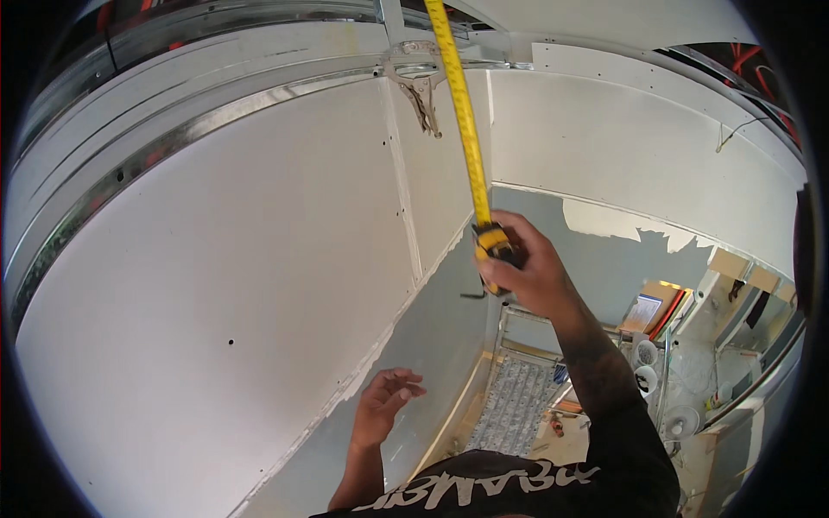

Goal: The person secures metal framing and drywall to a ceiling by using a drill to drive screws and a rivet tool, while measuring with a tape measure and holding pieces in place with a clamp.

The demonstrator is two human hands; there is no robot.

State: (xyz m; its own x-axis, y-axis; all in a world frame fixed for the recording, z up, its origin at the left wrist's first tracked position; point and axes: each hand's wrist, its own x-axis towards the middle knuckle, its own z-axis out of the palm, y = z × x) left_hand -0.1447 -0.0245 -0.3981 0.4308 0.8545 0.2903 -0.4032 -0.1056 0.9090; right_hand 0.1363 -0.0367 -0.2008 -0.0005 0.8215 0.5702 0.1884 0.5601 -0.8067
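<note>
The two hands are held well apart. The tape measure (pixel 494 245) is gripped by the right hand (pixel 534 269), with the fingers and thumb wrapped around its black and yellow case, near the middle of the view. From the case, the yellow blade (pixel 463 116) is extended upward and carried past the top edge, where its tip cannot be seen. The locking clamp (pixel 419 86) is passed closely by the blade on its right; whether the two are touching cannot be told. The left hand (pixel 380 407) is raised lower down, with its fingers loosely curled and parted, in front of the grey wall (pixel 436 298). To the left, a large white panel (pixel 224 268) is bordered above by a shiny metal strip (pixel 211 123). At the lower right, white buckets (pixel 646 352) are seen far below.
</note>
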